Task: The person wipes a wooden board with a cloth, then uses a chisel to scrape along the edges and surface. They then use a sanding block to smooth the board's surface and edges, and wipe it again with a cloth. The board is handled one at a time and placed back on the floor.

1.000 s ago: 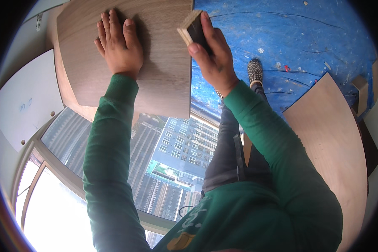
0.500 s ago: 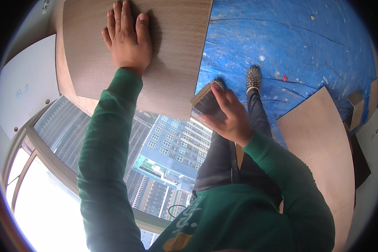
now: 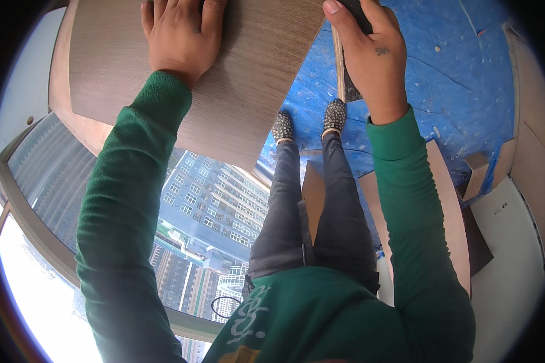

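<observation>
A brown wood-grain board [image 3: 224, 115] lies at the upper left. My left hand [image 3: 184, 39] rests flat on it, fingers spread, their tips partly cut off by the top of the picture. At the board's right edge my right hand [image 3: 378, 69] is closed round a dark-faced plywood block [image 3: 351, 92]. The thumb lies on the block's near left side and the fingers wrap over its dark top. Its layered pale edge shows beside the board; the palm covers much of the rest. Whether the block touches the board's edge I cannot tell.
Below the board is a window [image 3: 194, 199] with tall buildings outside. Blue sheeting [image 3: 454, 91], scuffed and specked, covers the floor under my shoes [image 3: 334, 115]. To the right lean a pale wood panel [image 3: 448, 212], a white panel [image 3: 508, 236] and smaller offcuts [image 3: 477, 172].
My right hand has moved up and away from me with the block, from near the board's lower corner to its far right edge. The view has shifted; my left hand still presses on the board.
</observation>
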`<state>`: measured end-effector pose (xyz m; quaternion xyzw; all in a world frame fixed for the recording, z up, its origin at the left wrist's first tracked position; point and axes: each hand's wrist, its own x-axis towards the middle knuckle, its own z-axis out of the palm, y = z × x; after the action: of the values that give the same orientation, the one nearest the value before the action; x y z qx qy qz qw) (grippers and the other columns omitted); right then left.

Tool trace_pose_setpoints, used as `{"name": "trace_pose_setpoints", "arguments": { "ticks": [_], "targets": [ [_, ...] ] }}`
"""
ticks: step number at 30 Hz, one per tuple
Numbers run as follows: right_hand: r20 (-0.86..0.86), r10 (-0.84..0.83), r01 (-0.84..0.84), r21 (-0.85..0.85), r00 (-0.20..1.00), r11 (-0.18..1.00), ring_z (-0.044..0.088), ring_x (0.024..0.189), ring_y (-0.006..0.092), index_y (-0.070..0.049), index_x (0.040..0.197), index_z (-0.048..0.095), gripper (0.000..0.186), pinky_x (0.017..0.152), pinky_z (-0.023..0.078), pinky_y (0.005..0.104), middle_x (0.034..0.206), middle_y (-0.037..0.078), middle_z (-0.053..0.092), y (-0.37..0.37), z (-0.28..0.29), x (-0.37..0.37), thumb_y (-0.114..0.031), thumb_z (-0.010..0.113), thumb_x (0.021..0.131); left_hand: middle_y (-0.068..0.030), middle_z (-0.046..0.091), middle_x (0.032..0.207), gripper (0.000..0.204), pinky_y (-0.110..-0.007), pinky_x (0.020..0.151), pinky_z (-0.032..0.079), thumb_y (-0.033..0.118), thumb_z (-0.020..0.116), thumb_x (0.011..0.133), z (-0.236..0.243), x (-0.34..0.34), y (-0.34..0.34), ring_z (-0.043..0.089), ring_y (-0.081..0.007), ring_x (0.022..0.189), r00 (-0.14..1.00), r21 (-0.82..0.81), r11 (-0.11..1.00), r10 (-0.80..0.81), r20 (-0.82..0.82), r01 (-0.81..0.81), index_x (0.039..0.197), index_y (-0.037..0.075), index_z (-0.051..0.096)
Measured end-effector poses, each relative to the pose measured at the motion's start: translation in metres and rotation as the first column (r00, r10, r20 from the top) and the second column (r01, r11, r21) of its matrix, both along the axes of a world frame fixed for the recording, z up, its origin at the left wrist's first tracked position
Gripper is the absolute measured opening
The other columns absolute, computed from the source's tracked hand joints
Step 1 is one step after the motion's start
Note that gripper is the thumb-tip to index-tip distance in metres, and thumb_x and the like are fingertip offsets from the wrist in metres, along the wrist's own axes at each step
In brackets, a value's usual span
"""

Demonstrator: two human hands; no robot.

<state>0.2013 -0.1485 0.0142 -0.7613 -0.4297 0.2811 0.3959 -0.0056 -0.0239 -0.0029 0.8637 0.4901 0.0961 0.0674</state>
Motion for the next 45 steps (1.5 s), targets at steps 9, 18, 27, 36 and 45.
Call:
{"name": "trace_pose_setpoints", "arguments": {
  "ticks": [9,18,27,36,45],
  "targets": [
    [0.213,0.170,-0.215,0.212,0.962,0.953,0.059,0.075,0.0262,-0.019,0.146,0.060,0.060,0.066,0.054,0.0362,0.091,0.012,0.060,-0.012,-0.030,-0.003,-0.032,0.080,0.091,-0.0184,0.036,0.165,0.056,-0.053,0.126,0.016,0.035,0.042,0.108,0.000,0.001,0.000,0.028,-0.0373,0.155,1.000,0.009,1.000,-0.003,0.024,0.003,0.155,0.004,0.044],
    [0.134,0.205,-0.220,0.117,0.970,0.968,0.061,0.082,0.0216,-0.018,0.149,0.057,0.062,0.076,0.055,0.0339,0.101,0.011,0.063,-0.069,-0.022,-0.037,-0.028,0.080,0.092,-0.0176,0.036,0.166,0.058,-0.052,0.127,0.014,0.038,0.040,0.108,-0.001,0.006,-0.001,0.025,-0.0354,0.156,1.000,0.016,1.000,0.005,0.031,-0.006,0.156,0.004,0.044],
    [0.212,0.152,-0.189,0.165,0.965,0.968,0.067,0.080,0.0262,-0.018,0.150,0.056,0.064,0.066,0.057,0.0392,0.097,0.015,0.062,-0.042,-0.029,-0.017,-0.030,0.079,0.091,-0.0187,0.036,0.165,0.059,-0.053,0.127,0.015,0.037,0.039,0.108,0.003,0.008,0.001,0.026,-0.0360,0.156,1.000,-0.011,1.000,-0.005,-0.003,0.005,0.155,0.001,0.043],
    [-0.079,0.010,0.004,0.168,0.997,0.986,0.060,0.092,0.0165,-0.002,0.153,0.048,0.060,0.082,0.052,0.0273,0.107,0.011,0.065,0.048,-0.011,0.045,-0.020,0.070,0.099,-0.0184,0.037,0.165,0.061,-0.053,0.127,0.014,0.039,0.039,0.108,0.008,0.009,-0.001,0.027,-0.0361,0.156,0.999,-0.040,0.999,-0.003,0.033,0.005,0.155,0.001,0.042],
    [0.075,0.256,-0.266,0.341,0.964,0.902,0.066,0.090,0.0271,-0.016,0.154,0.052,0.065,0.085,0.057,0.0372,0.111,0.016,0.063,-0.057,-0.049,-0.027,-0.027,0.077,0.094,-0.0064,0.036,0.168,0.066,-0.049,0.129,0.010,0.057,0.028,0.108,-0.024,-0.011,0.007,0.023,-0.0278,0.158,0.998,0.118,0.992,-0.055,0.021,0.052,0.159,0.017,0.042]
  ]
}}
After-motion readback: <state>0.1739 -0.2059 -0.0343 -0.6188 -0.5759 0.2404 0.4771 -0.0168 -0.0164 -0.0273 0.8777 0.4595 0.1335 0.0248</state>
